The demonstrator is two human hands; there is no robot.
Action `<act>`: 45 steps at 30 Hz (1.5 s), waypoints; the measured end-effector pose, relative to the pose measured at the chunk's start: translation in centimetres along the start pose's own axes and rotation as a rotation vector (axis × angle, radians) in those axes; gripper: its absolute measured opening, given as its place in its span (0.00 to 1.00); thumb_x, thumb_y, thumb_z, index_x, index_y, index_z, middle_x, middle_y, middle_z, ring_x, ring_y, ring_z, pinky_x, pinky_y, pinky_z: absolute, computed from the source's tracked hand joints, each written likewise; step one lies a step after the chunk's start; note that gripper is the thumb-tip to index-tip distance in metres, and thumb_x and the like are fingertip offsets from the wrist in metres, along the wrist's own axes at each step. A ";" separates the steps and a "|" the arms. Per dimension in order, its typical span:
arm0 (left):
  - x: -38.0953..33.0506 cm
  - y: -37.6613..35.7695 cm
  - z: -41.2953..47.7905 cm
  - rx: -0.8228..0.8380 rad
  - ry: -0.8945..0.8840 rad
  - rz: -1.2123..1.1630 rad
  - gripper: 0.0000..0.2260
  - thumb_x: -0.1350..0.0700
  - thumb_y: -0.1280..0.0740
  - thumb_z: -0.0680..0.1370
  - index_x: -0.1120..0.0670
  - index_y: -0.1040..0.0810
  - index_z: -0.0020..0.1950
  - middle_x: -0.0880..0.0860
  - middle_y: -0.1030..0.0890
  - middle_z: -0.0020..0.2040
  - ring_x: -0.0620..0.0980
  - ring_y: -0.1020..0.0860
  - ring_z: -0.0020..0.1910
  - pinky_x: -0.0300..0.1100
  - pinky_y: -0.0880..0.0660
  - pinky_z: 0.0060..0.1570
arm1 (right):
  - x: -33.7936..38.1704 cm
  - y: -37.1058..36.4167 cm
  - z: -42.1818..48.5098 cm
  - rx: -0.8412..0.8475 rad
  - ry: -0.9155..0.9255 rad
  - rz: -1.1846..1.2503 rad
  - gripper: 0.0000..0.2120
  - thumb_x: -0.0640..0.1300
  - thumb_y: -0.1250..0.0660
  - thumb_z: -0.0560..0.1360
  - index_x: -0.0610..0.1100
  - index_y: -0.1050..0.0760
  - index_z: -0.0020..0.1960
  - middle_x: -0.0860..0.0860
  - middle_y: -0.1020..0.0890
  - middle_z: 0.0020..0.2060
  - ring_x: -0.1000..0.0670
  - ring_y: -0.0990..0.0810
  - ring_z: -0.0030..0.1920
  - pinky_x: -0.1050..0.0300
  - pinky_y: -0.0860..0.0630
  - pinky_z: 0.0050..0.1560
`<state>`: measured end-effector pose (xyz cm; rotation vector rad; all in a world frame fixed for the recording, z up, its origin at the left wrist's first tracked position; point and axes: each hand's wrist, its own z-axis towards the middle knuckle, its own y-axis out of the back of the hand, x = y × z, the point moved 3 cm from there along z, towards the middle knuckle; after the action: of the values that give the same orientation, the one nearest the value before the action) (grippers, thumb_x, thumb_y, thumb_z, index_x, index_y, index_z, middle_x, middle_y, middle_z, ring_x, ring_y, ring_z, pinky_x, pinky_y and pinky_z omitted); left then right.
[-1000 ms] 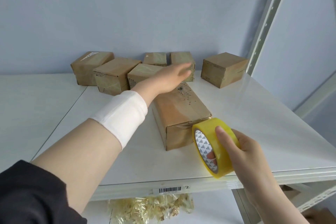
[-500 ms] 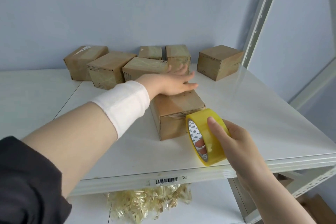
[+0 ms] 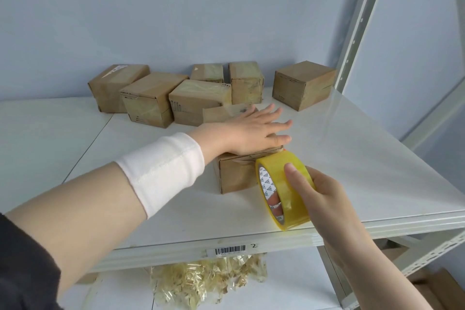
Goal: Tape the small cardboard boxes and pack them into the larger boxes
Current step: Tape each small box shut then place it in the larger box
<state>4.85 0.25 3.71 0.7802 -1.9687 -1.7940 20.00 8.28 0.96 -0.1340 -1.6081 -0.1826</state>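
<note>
The small cardboard box (image 3: 235,176) sits on the white shelf (image 3: 352,158), near the middle of its front edge. The left hand (image 3: 247,133) lies flat on the box's top, fingers straight and slightly spread. The right hand (image 3: 324,199) grips the yellow tape roll (image 3: 276,161), fingers curled through its core, against the box's front right corner. Six more boxes (image 3: 201,93) line the back edge.

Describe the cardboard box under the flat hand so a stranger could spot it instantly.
Find the white shelf, with a cluster of cardboard boxes along its back. The target box is the one nearest the front edge. Only it has the left hand pressed flat on top and a yellow tape roll, gripped by the right hand, at its near corner.
</note>
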 end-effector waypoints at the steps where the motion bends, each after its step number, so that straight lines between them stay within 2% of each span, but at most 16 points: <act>1: 0.0 0.2 -0.2 -0.007 -0.001 -0.021 0.25 0.42 0.54 0.81 0.47 0.54 0.77 0.52 0.59 0.78 0.46 0.65 0.75 0.47 0.66 0.72 | 0.0 0.0 0.0 0.000 -0.001 0.001 0.15 0.52 0.39 0.77 0.40 0.24 0.43 0.49 0.17 0.27 0.54 0.21 0.25 0.67 0.27 0.27; 6: -1.3 -0.6 -0.6 0.000 -0.069 0.016 0.22 0.45 0.55 0.82 0.44 0.51 0.76 0.50 0.57 0.78 0.44 0.64 0.75 0.48 0.66 0.73 | -0.2 0.0 -0.1 0.012 -0.020 -0.012 0.15 0.52 0.39 0.77 0.41 0.24 0.43 0.47 0.16 0.29 0.51 0.19 0.27 0.61 0.25 0.28; 8: -1.2 0.1 -0.6 -0.002 -0.076 -0.088 0.22 0.46 0.55 0.82 0.46 0.50 0.76 0.51 0.57 0.78 0.45 0.64 0.75 0.48 0.67 0.72 | -0.2 0.0 -0.1 0.009 -0.020 -0.015 0.15 0.52 0.39 0.77 0.41 0.24 0.43 0.46 0.16 0.30 0.50 0.19 0.27 0.61 0.24 0.28; 11: 0.5 1.1 -0.5 -0.089 -0.006 -0.238 0.22 0.46 0.54 0.82 0.47 0.50 0.76 0.51 0.58 0.78 0.45 0.64 0.75 0.44 0.68 0.70 | -0.2 0.1 -0.3 0.016 -0.029 -0.003 0.15 0.53 0.39 0.76 0.41 0.23 0.44 0.46 0.16 0.30 0.50 0.19 0.27 0.62 0.25 0.27; 14: 2.5 0.5 -0.2 -0.040 0.114 -0.078 0.23 0.43 0.55 0.82 0.45 0.53 0.77 0.51 0.60 0.77 0.45 0.64 0.75 0.45 0.65 0.72 | -0.1 0.1 -0.2 0.009 -0.035 -0.006 0.16 0.53 0.39 0.76 0.40 0.23 0.44 0.45 0.16 0.30 0.50 0.19 0.28 0.62 0.25 0.28; 19: 5.4 2.0 0.6 -0.060 0.194 -0.073 0.28 0.39 0.55 0.80 0.47 0.57 0.77 0.53 0.62 0.77 0.50 0.63 0.75 0.50 0.61 0.74 | -0.1 0.0 -0.3 0.009 -0.049 0.000 0.15 0.53 0.39 0.76 0.42 0.23 0.44 0.45 0.16 0.30 0.49 0.19 0.28 0.61 0.24 0.29; 21: 6.5 1.4 0.5 -0.055 0.240 -0.086 0.29 0.38 0.55 0.79 0.47 0.58 0.77 0.50 0.60 0.77 0.48 0.61 0.76 0.47 0.59 0.74 | -0.2 0.0 -0.3 -0.004 -0.049 0.009 0.15 0.53 0.39 0.76 0.42 0.23 0.45 0.45 0.16 0.30 0.49 0.19 0.28 0.61 0.24 0.29; 23: 6.8 0.8 0.4 -0.051 0.264 -0.123 0.28 0.37 0.54 0.79 0.45 0.58 0.77 0.47 0.58 0.78 0.46 0.57 0.76 0.45 0.55 0.73 | -0.2 0.0 -0.3 -0.004 -0.051 0.013 0.16 0.53 0.39 0.76 0.41 0.23 0.45 0.45 0.16 0.31 0.49 0.19 0.28 0.60 0.23 0.29; 26: 5.6 1.5 -0.4 -0.159 0.222 -0.182 0.29 0.39 0.50 0.80 0.47 0.53 0.77 0.49 0.61 0.77 0.46 0.59 0.76 0.45 0.55 0.74 | 0.0 0.0 -0.3 0.002 -0.045 0.039 0.17 0.54 0.39 0.75 0.40 0.22 0.46 0.45 0.16 0.30 0.50 0.19 0.28 0.61 0.23 0.28; 29: 3.7 1.2 -3.8 -0.300 0.069 -0.480 0.29 0.38 0.45 0.77 0.46 0.43 0.76 0.45 0.53 0.78 0.39 0.54 0.75 0.39 0.53 0.72 | 0.3 0.3 -0.4 -0.008 -0.027 0.072 0.19 0.54 0.38 0.73 0.38 0.22 0.45 0.45 0.16 0.29 0.52 0.19 0.27 0.64 0.25 0.26; 33: 1.0 -0.5 -8.8 -0.395 -0.112 -0.288 0.30 0.37 0.41 0.71 0.46 0.36 0.72 0.41 0.45 0.74 0.32 0.51 0.72 0.31 0.53 0.71 | 2.7 0.7 -0.5 0.011 0.039 0.080 0.24 0.60 0.36 0.63 0.38 0.19 0.40 0.44 0.16 0.30 0.51 0.19 0.28 0.64 0.25 0.26; 35: 0.6 -0.2 -9.9 -0.499 -0.063 -0.356 0.25 0.43 0.35 0.73 0.43 0.32 0.69 0.38 0.39 0.72 0.33 0.42 0.71 0.32 0.45 0.70 | 5.0 0.6 -0.3 0.050 0.094 0.082 0.24 0.61 0.35 0.61 0.40 0.17 0.36 0.43 0.16 0.31 0.49 0.18 0.29 0.61 0.22 0.28; 37: 0.6 0.9 -10.5 -0.588 -0.021 -0.537 0.18 0.50 0.32 0.75 0.35 0.29 0.62 0.35 0.28 0.65 0.32 0.31 0.64 0.29 0.35 0.62 | 8.0 0.3 0.2 0.094 0.173 0.068 0.17 0.63 0.35 0.60 0.51 0.16 0.33 0.46 0.15 0.31 0.50 0.17 0.31 0.58 0.21 0.33; 39: 0.9 2.1 -10.6 -0.639 0.040 -0.637 0.13 0.50 0.34 0.76 0.31 0.28 0.52 0.32 0.23 0.54 0.28 0.28 0.56 0.22 0.33 0.51 | 10.7 -0.1 1.4 0.142 0.226 0.096 0.20 0.63 0.33 0.59 0.47 0.16 0.32 0.48 0.16 0.31 0.50 0.18 0.30 0.55 0.21 0.36; 43: 2.1 4.0 -9.7 -0.729 0.156 -0.617 0.09 0.52 0.37 0.78 0.38 0.23 0.50 0.31 0.23 0.45 0.30 0.25 0.48 0.20 0.35 0.45 | 13.8 -1.2 4.6 0.236 0.166 0.202 0.19 0.55 0.33 0.68 0.38 0.22 0.44 0.49 0.17 0.32 0.51 0.20 0.28 0.59 0.23 0.32; 45: 2.7 4.3 -8.6 -0.740 0.224 -0.607 0.08 0.52 0.38 0.78 0.44 0.21 0.54 0.37 0.21 0.47 0.38 0.24 0.51 0.30 0.30 0.51 | 14.0 -1.6 6.0 0.249 0.149 0.198 0.17 0.53 0.36 0.74 0.38 0.22 0.46 0.50 0.16 0.33 0.52 0.19 0.29 0.60 0.22 0.32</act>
<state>7.23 -8.01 8.74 1.2951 -0.8307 -2.3914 13.20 7.52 14.61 -0.0848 -1.4465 0.1575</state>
